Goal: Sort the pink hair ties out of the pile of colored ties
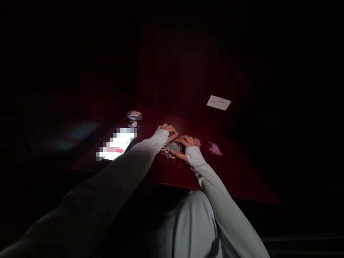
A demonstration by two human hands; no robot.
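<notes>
A loose pile of small multicoloured elastic hair ties lies on the dark red table. Over the far side of this pile reaches my left hand, its fingers bent and spread, the thumb close to the ties. Around the pile's right side curves my right hand, with thumb and fingers apart and the fingertips at the ties. Neither hand visibly grips a tie, though the fingertips are partly dark. Just beyond my right hand is a bunch of pink bands, partly covered by it.
Farther right lies a separate purple-pink bunch of bands. A lidded jar stands at the back left, behind a brightly lit screen. A white socket plate is on the wall. The table's front edge runs above my knee; surroundings are very dark.
</notes>
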